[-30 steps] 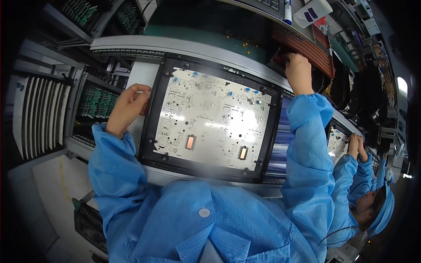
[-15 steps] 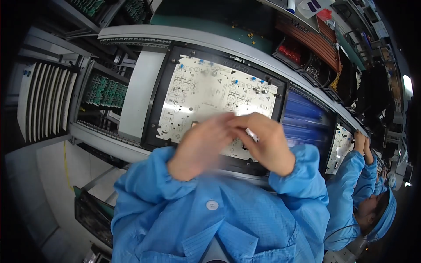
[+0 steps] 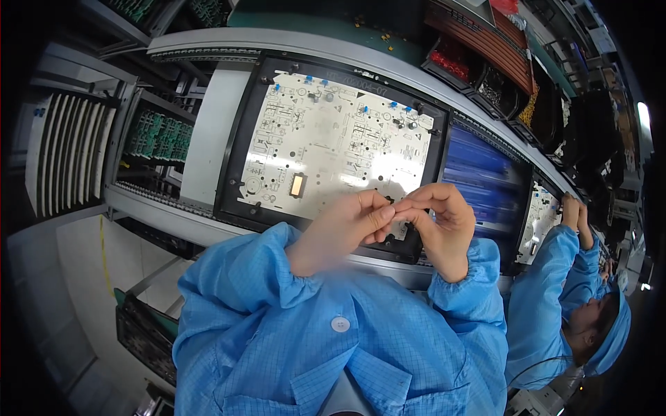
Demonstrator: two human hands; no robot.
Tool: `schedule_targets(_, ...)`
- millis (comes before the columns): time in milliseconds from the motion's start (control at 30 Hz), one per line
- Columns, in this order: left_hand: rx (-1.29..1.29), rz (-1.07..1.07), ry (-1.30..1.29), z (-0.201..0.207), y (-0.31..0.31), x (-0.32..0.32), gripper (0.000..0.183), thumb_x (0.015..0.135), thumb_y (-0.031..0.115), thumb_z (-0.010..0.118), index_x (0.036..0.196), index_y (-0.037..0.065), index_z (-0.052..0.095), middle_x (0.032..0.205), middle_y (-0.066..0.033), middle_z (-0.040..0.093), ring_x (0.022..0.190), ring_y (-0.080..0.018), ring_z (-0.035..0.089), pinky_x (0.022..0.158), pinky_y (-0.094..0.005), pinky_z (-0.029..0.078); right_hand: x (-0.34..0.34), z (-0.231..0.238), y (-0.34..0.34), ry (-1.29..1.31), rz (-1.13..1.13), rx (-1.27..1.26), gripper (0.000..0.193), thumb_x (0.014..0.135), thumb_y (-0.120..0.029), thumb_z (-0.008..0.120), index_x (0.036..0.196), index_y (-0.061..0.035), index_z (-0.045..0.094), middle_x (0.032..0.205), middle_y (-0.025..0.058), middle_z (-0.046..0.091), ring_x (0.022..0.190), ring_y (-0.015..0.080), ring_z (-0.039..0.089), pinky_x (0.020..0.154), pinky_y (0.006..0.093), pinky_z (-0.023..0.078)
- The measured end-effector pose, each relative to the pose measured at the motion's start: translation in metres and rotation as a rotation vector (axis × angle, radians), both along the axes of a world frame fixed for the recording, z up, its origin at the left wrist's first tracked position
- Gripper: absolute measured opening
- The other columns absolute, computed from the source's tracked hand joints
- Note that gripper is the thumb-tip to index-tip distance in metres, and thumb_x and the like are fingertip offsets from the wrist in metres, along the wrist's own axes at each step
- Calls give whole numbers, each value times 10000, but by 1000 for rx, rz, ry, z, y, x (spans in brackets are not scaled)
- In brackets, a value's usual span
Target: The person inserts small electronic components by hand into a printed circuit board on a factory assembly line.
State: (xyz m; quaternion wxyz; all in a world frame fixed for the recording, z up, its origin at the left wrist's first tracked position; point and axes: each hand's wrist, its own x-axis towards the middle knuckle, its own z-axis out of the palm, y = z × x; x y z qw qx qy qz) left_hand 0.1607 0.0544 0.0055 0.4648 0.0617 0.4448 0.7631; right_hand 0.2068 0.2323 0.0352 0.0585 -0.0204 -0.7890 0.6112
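Above the lower right part of a white printed circuit board, my two hands meet at the fingertips. My left hand is closed, thumb pressed against the fingers. My right hand pinches from the other side, its fingertips touching the left ones. Whatever lies between them is too small or hidden to make out. The board sits in a black frame on the line. Small blue parts stand along its far edge. Left of my left hand, a dark component with a yellow-orange top is on the board.
Beyond the rail, bins hold red parts and yellow ones. A rack of green boards and upright white panels stand at left. Rightward, past a blue surface, a co-worker's hands reach over another board.
My hands have shifted slightly right and nearer me, uncovering the yellow-topped component. A small white piece seen at my right hand is out of sight. The board appears slightly further left.
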Motion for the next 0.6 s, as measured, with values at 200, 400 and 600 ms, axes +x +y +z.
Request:
schedule_targets(200,-41,57,104,8,5,4,182,974,175,563,992,-5,587,805,-5,584,739,-59,527,666,-209,441,2,-15,2,-201,-76,-500,238,825,113,643,991,6,511,912,140,708,848,149,676,766,254,536)
schedule_targets(400,-99,97,103,3,7,2,171,945,142,591,968,-25,618,835,-24,614,769,-58,551,693,-213,452,5,-22,2,-289,-95,-678,228,860,65,630,1059,3,538,935,129,707,868,145,666,819,274,523)
schedule_targets(600,-133,108,115,5,5,0,179,943,132,593,1009,-28,637,908,-38,653,842,-74,585,754,-217,473,3,-22,0,-292,-54,-627,159,899,12,611,1057,18,625,1041,95,672,913,130,634,835,270,508)
